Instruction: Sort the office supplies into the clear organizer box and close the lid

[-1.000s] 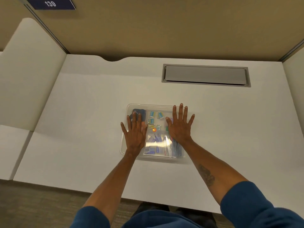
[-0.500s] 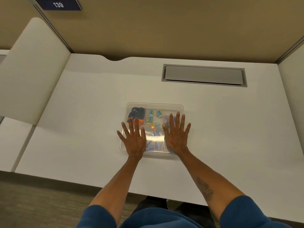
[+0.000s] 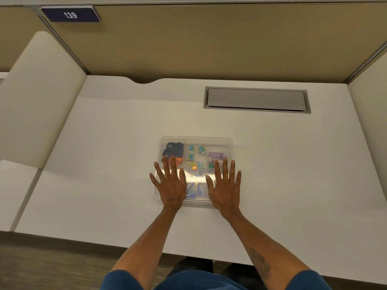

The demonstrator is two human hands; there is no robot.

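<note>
The clear organizer box (image 3: 209, 140) lies on the white desk with its clear lid down. Through the lid I see a dark bundle with an orange piece (image 3: 172, 152) at the far left, several small teal-and-yellow packets (image 3: 194, 153) in the middle, a purple box (image 3: 216, 156) at the right and blue-white packets (image 3: 196, 191) near the front. My left hand (image 3: 170, 184) lies flat with fingers spread on the lid's near left part. My right hand (image 3: 226, 185) lies flat with fingers spread on the near right part. Neither hand holds anything.
The white desk (image 3: 104, 164) has a grey recessed cable hatch (image 3: 256, 100) at the back right. Cream divider panels stand at the left (image 3: 41, 97) and right. A tan back wall carries a blue sign reading 139 (image 3: 70, 15).
Both flat hands have slid toward me along the lid, from its far half to its near edge. The box stays in place.
</note>
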